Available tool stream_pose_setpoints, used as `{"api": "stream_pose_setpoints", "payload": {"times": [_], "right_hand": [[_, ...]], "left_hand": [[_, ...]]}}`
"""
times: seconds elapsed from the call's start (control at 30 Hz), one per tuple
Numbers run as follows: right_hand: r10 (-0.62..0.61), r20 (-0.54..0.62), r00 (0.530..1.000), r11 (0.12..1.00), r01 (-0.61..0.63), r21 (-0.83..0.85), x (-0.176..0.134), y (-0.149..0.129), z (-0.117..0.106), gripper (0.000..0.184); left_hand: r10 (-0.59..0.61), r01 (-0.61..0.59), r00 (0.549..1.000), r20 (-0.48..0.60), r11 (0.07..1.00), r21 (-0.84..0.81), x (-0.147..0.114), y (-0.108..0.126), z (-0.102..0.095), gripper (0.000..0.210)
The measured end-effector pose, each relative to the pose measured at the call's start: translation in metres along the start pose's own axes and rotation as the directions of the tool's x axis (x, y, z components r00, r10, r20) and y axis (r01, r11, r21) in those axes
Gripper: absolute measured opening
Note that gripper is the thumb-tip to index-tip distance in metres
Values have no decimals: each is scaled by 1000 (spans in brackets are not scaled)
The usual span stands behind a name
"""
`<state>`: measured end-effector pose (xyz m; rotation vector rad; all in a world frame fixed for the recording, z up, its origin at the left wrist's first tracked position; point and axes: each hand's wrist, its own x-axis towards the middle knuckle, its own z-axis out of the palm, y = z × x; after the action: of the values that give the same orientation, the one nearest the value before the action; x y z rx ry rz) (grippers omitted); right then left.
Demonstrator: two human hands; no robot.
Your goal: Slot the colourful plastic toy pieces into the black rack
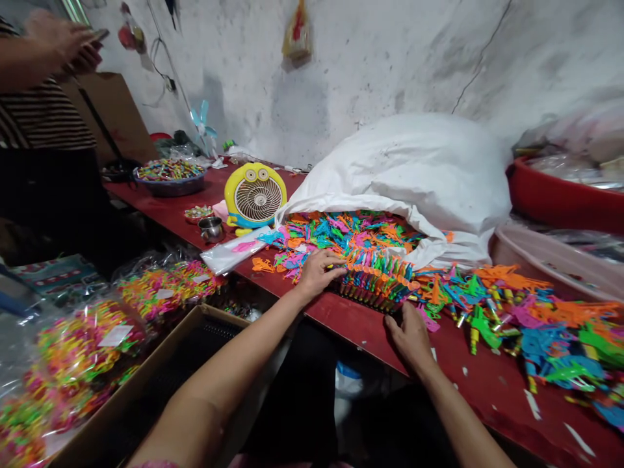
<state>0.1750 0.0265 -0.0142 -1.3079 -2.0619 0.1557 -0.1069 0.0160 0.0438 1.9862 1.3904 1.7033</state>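
Note:
A tightly packed row of small colourful plastic toys (377,279) stands in a dark strip-like holder at the table's front edge, with orange round tops along it. At the row's left end my left hand (316,273) has its fingers closed around a small toy piece with a yellow end; the fingers partly hide it. My right hand (412,335) rests by the row's right end, thumb and fingers apart, touching or close to the holder's corner. Behind the row, a heap of loose plastic toys (336,227) spills from the mouth of a large white sack (414,162).
More loose toys (550,325) spread rightward on the red table (351,331). Left stand a yellow fan (258,198), a metal cup (211,229) and a full basin (168,185). Bagged toys (92,344) and a carton (175,370) sit below. Someone holds a phone (97,36).

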Motion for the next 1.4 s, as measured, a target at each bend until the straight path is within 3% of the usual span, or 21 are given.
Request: {"api": "stream_pose_setpoints", "payload": {"times": [0.17,0.33,0.47,0.6,0.7,0.83,0.93,1.1,1.27,1.4], "right_hand": [[1,-11,1000,999,-2,-32,3,2,3,12],[5,-34,999,1000,-4,24,5,7,5,13],[47,-25,999,988,-42,148,3,11,6,24],[113,-23,993,948,-101,301,-10,12,3,39],[177,-53,983,906,-142,398,-26,15,-11,42],[250,-204,947,959,-214,184,-34,32,-43,37],[256,-208,944,967,-254,37,-30,45,-60,37],[194,-182,964,969,-217,-119,-18,47,-56,37],[252,-350,902,930,-325,-169,0,54,-59,32],[163,-264,950,947,-226,-227,17,70,-63,28]], "left_hand": [[28,-24,994,106,999,-33,16,-9,1,17],[-68,76,995,76,992,-99,2,-9,0,26],[-171,172,985,19,978,-114,-18,-10,6,54],[-352,361,933,77,910,-202,-38,-24,16,82],[-411,430,894,180,899,-83,-45,-37,20,77],[-329,286,915,235,938,197,-42,-41,21,34],[-275,193,928,251,932,306,-41,-34,23,13],[-282,165,933,224,887,432,-49,-24,26,12],[-269,149,943,197,869,472,-61,-15,26,19],[-327,195,930,166,824,532,-70,6,33,29]]}}
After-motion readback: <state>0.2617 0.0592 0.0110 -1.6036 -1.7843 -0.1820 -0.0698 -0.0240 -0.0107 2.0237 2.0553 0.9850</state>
